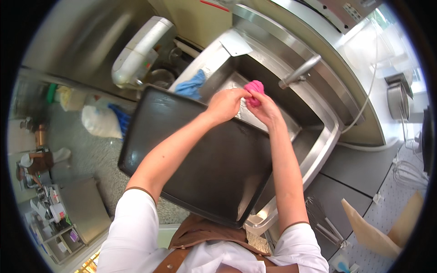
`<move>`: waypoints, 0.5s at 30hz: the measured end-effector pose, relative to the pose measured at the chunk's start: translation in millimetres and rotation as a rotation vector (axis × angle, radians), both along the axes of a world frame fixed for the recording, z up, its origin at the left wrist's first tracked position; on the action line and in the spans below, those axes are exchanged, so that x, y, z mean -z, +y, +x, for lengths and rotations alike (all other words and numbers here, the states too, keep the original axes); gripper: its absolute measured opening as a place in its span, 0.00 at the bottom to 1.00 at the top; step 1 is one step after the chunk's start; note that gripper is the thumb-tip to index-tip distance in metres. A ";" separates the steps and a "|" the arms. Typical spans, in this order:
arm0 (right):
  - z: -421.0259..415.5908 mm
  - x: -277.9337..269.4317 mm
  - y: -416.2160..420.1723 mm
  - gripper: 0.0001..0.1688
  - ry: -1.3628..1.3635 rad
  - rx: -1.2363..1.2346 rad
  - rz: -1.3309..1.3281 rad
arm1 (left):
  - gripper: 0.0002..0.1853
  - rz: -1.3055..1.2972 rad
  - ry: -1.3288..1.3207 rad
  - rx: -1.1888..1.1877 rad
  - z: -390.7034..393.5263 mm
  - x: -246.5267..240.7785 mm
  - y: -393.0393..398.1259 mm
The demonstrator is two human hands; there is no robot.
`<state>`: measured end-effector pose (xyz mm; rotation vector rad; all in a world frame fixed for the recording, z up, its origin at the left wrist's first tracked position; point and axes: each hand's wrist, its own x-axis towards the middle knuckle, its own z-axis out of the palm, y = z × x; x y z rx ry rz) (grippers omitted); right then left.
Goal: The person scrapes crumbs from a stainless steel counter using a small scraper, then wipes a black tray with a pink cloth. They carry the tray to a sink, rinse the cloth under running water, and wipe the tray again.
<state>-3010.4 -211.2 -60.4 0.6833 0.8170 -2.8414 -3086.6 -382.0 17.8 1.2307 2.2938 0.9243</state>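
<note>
A bunched pink cloth [254, 89] is gripped between my left hand [227, 105] and my right hand [263, 110] above a stainless steel sink [235, 76]. Both hands have their fingers closed around it. Under my forearms lies a dark rectangular baking tray [205, 160], tilted across the sink's near edge and reaching to my brown apron [208, 235]. Its inside looks bare, with a few shiny wet-looking patches. The sink floor is partly hidden by the tray and my hands.
A metal faucet [300, 71] juts over the sink from the back wall. On the rim lie a blue cloth [192, 85] and a white flat scraper-like sheet [235, 43]. A stand mixer [141, 51] stands beyond at left. Whisks [324, 221] hang at right. Another person [41, 162] is far left.
</note>
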 end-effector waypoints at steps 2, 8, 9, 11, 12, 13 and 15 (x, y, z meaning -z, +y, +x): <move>-0.9 -15.1 0.1 0.14 -0.054 -0.080 0.067 | 0.27 0.215 0.136 -0.043 -11.6 4.8 -11.1; -3.4 -46.9 -7.9 0.11 0.062 -0.552 0.284 | 0.29 0.246 0.115 0.176 -28.3 12.5 -1.7; -5.1 -59.1 -19.5 0.11 0.012 -0.529 0.332 | 0.26 0.147 -0.185 0.103 -28.8 5.9 4.5; -16.3 -56.2 -17.8 0.09 -0.037 -0.621 0.521 | 0.20 0.072 0.497 0.370 -39.0 19.1 13.2; -20.4 -77.4 -33.9 0.07 -0.097 -0.569 0.727 | 0.15 0.040 0.550 0.329 -41.5 26.3 16.9; -25.1 -62.2 -28.4 0.05 -0.086 -0.579 0.933 | 0.12 0.021 0.608 0.303 -43.3 29.3 23.3; -33.0 -21.5 -17.1 0.08 -0.064 -0.513 1.392 | 0.08 -0.135 0.617 0.320 -49.1 31.8 35.5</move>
